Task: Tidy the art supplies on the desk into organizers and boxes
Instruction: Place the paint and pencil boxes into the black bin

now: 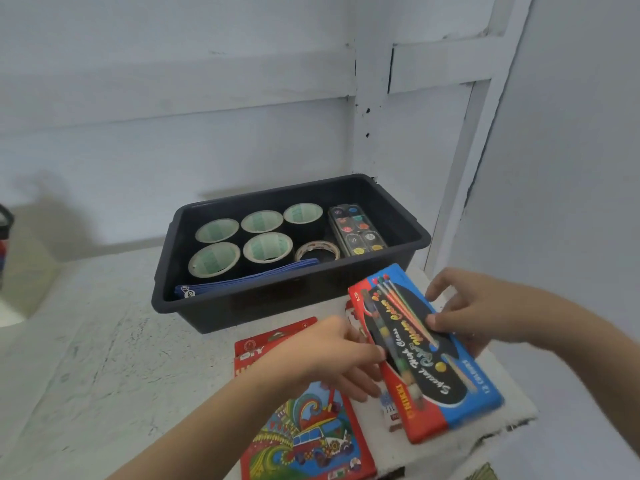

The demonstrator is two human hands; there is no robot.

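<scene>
Head view: a water-colour box (446, 386) is held between both hands, just below the dark bin (277, 306).

At lower right of centre the red-and-blue box is raised off the counter (86, 358) and tilted. Its left long edge is gripped by the curled fingers of the left hand (332, 355). Its right edge is pinched by the right hand (464, 313), thumb laid on the lid. A grip on both long edges probably keeps the flat box steady for a lift over the bin's near wall. At frame centre the bin is already packed in rows: tape rolls (216, 259) on the left, a paint palette (356, 230) on the right, a blue pouch (242, 282) along the near wall. Red craft packs (304, 438) lie at the bottom centre, seemingly not yet stowed.
</scene>
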